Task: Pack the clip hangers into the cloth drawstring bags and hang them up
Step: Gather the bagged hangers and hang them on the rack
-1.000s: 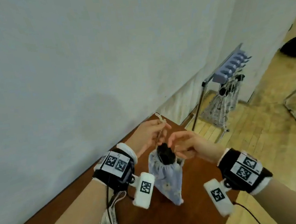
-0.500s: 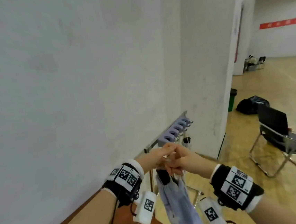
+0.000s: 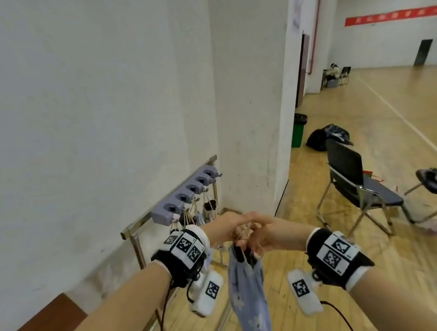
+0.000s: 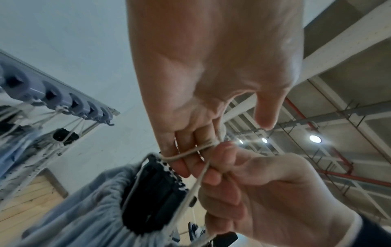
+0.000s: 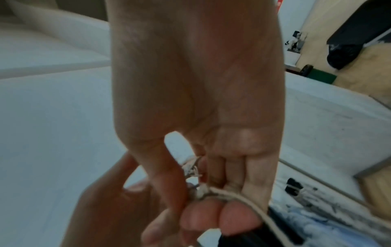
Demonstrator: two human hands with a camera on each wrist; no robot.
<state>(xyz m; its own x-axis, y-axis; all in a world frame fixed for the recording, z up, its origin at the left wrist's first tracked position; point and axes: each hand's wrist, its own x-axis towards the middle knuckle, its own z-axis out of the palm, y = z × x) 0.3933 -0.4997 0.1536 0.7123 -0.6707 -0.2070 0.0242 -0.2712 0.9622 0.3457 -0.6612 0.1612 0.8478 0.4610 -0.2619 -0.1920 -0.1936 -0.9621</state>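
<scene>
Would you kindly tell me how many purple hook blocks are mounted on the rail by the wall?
5, in a row along the metal rail: nearest block, second block, third block, fourth block, farthest block by the wall corner. None seems hidden.

The blue bag [image 3: 247,296] runs off the bottom edge, its contents mostly hidden.

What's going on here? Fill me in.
A person holds a light blue flowered cloth drawstring bag in the air, with black clip hangers poking out of its mouth. The left hand and right hand both pinch its beige drawstring cord. It isn't hung yet; other filled bags hang from the lilac hook rack ahead.
</scene>
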